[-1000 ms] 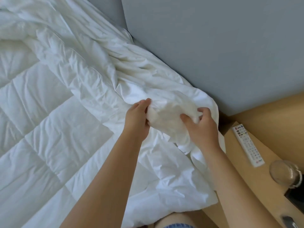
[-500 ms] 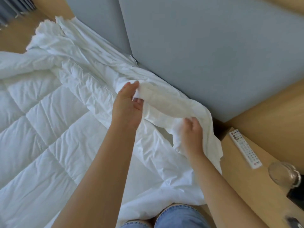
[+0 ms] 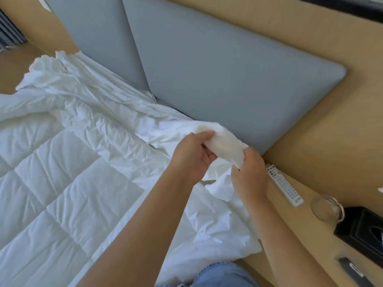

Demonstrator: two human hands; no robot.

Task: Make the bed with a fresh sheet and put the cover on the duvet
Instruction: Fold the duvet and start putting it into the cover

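A bunched corner of the white duvet cover (image 3: 223, 146) is lifted off the bed at its head-end right corner, gripped by 2 hands: the left hand (image 3: 190, 160) pinches the upper fold with curled fingers, and the right hand (image 3: 250, 177) closes around the lower end. The rest of the cover lies crumpled in a band along the foot of the grey padded headboard (image 3: 228, 90), whose 2 panels meet at a seam. The quilted duvet (image 3: 62, 193) spreads flat to the left, its near edge spilling over the bedside by a denim-clad knee (image 3: 223, 274). Just beside the right hand, a white remote (image 3: 285, 185) lies along the edge of the wooden worktop (image 3: 310, 235), with a glass jar (image 3: 326, 208) and a black box (image 3: 362, 235) farther right.
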